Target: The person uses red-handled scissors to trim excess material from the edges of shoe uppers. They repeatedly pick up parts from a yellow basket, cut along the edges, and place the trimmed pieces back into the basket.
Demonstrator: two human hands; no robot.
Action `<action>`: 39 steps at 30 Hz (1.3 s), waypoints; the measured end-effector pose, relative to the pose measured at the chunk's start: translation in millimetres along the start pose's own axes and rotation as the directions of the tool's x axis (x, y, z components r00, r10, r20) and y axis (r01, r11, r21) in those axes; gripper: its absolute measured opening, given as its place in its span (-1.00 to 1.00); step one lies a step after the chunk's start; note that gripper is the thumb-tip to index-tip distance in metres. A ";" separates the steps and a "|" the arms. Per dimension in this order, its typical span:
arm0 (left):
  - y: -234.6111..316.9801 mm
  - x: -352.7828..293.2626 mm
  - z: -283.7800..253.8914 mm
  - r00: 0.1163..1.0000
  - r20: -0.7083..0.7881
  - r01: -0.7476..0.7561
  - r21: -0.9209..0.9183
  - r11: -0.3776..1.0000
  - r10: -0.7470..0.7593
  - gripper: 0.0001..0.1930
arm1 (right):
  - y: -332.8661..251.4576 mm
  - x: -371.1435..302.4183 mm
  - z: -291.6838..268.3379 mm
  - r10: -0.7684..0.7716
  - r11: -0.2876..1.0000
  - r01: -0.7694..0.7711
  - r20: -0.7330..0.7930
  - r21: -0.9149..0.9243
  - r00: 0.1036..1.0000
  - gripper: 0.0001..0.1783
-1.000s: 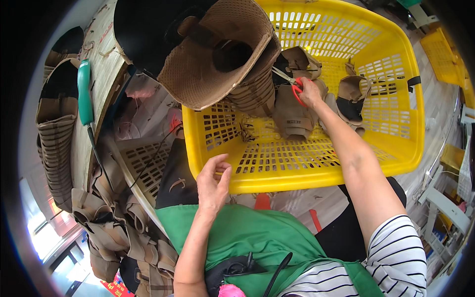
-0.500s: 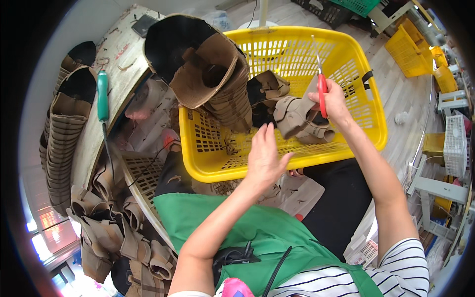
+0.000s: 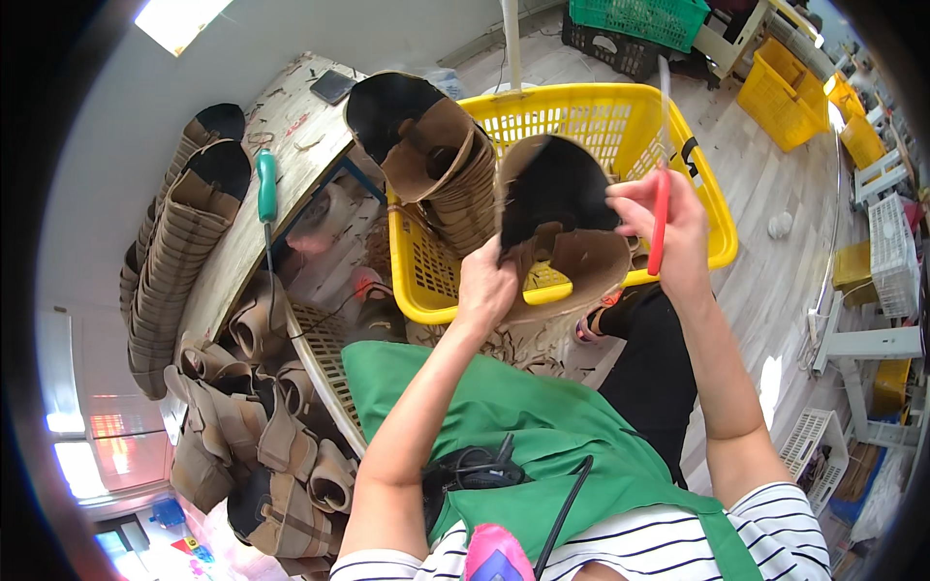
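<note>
A tan shoe upper with black lining (image 3: 558,189) is held spread out in front of me, over the near side of the yellow basket (image 3: 426,308). My left hand (image 3: 487,283) grips its left edge. My right hand (image 3: 664,228) pinches its right edge with thumb and fingers. Red-handled scissors (image 3: 660,223) stay in that same hand, blades pointing up and away and blurred. Inside the basket at left stands a tall nested stack of uppers (image 3: 455,184). The held piece hides part of the basket's inside.
At left a worktable (image 3: 254,184) carries a green-handled tool with a cord (image 3: 266,189), a phone (image 3: 332,87) and scraps. Long stacks of nested uppers (image 3: 184,261) line its outer side. A pale basket (image 3: 325,358) and loose uppers (image 3: 247,416) lie below. Yellow crates (image 3: 783,92) stand at far right.
My hands have lifted an upper from the basket and now hold it spread between them. The left hand, empty before, has closed on its edge. The view has shifted.
</note>
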State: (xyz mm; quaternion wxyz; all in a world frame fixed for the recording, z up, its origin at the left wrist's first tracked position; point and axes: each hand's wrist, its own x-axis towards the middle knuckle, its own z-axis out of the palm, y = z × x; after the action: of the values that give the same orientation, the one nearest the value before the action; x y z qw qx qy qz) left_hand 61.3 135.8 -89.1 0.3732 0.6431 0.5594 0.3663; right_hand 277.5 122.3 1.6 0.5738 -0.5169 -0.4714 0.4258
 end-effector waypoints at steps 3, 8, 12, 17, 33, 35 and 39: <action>3.5 -28.9 -19.2 0.988 0.054 0.154 -0.184 0.971 -0.146 -0.68 | 21.7 -23.0 -21.9 -0.327 0.827 0.220 -0.123 -0.518 0.937 -0.57; 26.1 -68.4 -18.5 0.996 -0.002 0.082 -0.276 0.958 -0.086 -0.66 | 48.0 -53.2 -14.4 -0.019 0.937 -0.013 -0.088 -0.350 0.996 -0.59; -10.4 -72.1 -24.4 0.936 0.013 0.341 -0.286 0.896 -0.352 -0.60 | 30.0 -65.8 -5.3 -0.040 0.994 0.042 0.025 -0.101 0.999 -0.80; 32.3 -87.6 -54.3 0.964 0.048 0.258 -0.409 0.875 -0.262 -0.50 | 4.7 -64.0 -40.8 0.243 0.967 -0.234 0.082 -0.106 0.967 -0.88; 81.8 -131.3 -88.1 0.960 0.214 0.279 -0.779 0.562 -0.181 -0.58 | 76.5 -137.0 -51.0 0.435 0.681 -0.696 0.639 0.227 0.634 -0.56; 81.8 -135.3 -86.2 0.957 0.223 0.289 -0.779 0.556 -0.184 -0.58 | 74.2 -137.9 -37.1 0.432 0.565 -0.722 0.602 0.399 0.671 -0.49; 77.8 -137.8 -85.5 0.955 0.232 0.297 -0.771 0.563 -0.187 -0.59 | 71.4 -141.8 -20.0 0.362 0.684 -0.593 0.508 0.425 0.782 -0.47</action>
State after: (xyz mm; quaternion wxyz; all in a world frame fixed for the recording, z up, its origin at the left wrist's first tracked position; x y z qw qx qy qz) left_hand 5.5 -2.5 11.5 0.7015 0.3462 0.3947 0.4819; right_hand 269.6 -12.5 -84.2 0.4615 -0.3362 -0.2715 0.7748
